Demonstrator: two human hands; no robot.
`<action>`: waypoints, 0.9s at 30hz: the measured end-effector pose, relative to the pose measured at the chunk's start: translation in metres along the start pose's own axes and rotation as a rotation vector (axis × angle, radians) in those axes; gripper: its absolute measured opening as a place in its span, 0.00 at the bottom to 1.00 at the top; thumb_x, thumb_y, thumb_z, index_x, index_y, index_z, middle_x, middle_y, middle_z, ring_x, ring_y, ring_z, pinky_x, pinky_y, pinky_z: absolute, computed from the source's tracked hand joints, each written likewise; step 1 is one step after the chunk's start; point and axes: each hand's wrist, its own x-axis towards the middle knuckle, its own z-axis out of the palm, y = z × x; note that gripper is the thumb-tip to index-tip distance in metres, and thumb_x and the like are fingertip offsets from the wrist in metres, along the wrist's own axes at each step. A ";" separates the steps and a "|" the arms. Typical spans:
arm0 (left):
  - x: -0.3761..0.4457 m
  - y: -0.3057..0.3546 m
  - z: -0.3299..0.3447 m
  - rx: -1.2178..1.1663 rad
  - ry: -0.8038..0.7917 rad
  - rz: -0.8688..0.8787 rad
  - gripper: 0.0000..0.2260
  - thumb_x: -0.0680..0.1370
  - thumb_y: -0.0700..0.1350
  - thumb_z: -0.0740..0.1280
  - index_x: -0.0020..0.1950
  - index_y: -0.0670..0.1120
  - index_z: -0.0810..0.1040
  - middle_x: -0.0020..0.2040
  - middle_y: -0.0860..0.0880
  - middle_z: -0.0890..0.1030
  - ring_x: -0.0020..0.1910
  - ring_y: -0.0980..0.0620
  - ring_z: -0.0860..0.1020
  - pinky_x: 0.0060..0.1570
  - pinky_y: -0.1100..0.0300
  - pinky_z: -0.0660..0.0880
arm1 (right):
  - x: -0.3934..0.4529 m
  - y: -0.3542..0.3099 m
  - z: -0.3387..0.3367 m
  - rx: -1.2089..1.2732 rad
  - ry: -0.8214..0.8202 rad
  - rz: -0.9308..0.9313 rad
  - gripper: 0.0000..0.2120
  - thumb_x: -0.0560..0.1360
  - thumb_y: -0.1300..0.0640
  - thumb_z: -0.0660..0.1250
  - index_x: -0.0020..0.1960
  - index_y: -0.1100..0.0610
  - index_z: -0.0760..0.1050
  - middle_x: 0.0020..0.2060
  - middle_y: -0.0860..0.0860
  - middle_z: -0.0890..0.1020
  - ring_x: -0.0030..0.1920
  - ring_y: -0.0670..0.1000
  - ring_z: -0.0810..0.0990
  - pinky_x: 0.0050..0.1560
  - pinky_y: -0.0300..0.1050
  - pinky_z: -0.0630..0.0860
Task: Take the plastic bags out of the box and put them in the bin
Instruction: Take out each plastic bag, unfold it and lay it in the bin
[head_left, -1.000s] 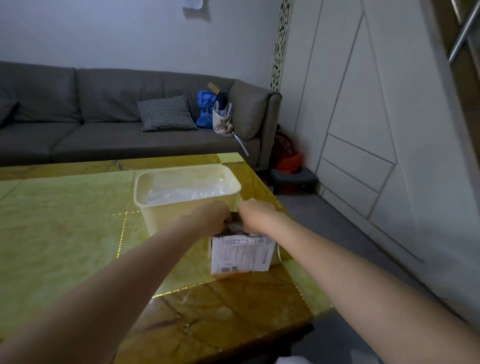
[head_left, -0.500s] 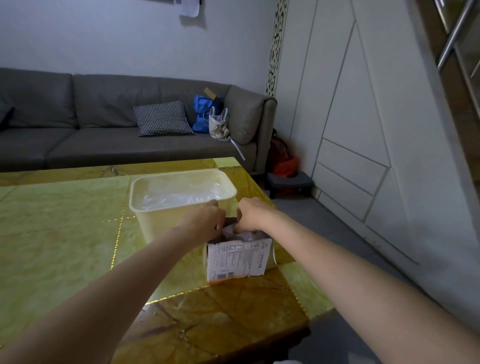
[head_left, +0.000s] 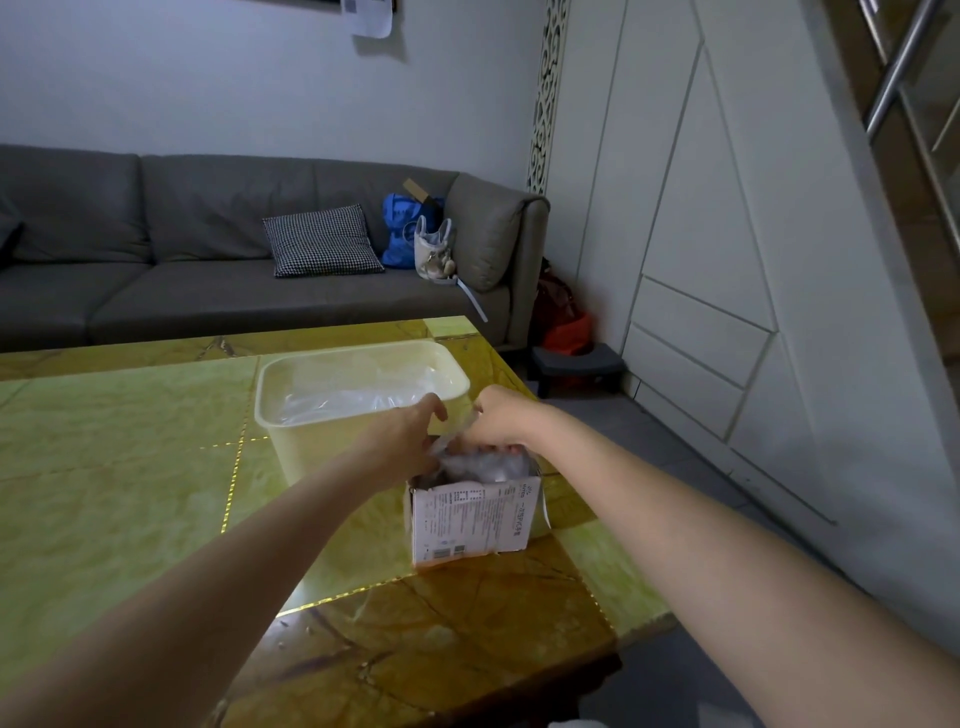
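The plastic bags bulge from the open box at centre frame, just before the bin. Both the left hand and right hand have fingers pinching the film. It looks light, limp and slippery; bunching a fistful should hold better.

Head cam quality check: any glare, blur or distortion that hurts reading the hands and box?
Head view: dim, flat room light; a bright glare streak on the table near edge; wide-angle bending of the wall lines at right; left hand and right hand slightly soft over the box; clear bags in it hard to make out.
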 end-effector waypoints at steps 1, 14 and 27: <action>0.001 0.000 0.000 0.022 -0.011 -0.004 0.15 0.75 0.44 0.67 0.61 0.45 0.71 0.51 0.46 0.80 0.44 0.50 0.76 0.42 0.63 0.72 | -0.001 0.001 -0.001 0.016 -0.013 0.007 0.16 0.73 0.47 0.69 0.46 0.59 0.72 0.35 0.53 0.74 0.30 0.49 0.71 0.28 0.40 0.67; -0.002 -0.004 0.000 -0.104 -0.078 -0.053 0.14 0.73 0.48 0.70 0.56 0.45 0.77 0.48 0.48 0.80 0.47 0.50 0.77 0.44 0.62 0.74 | 0.002 -0.007 0.001 0.334 0.138 -0.206 0.07 0.77 0.62 0.64 0.45 0.62 0.79 0.40 0.53 0.82 0.30 0.47 0.79 0.35 0.36 0.76; 0.010 -0.005 -0.007 -0.254 -0.104 -0.062 0.06 0.74 0.42 0.68 0.49 0.44 0.77 0.47 0.46 0.81 0.47 0.49 0.79 0.46 0.60 0.77 | 0.018 -0.007 -0.032 1.104 0.548 -0.116 0.12 0.79 0.66 0.53 0.40 0.60 0.70 0.34 0.58 0.78 0.30 0.51 0.79 0.33 0.40 0.77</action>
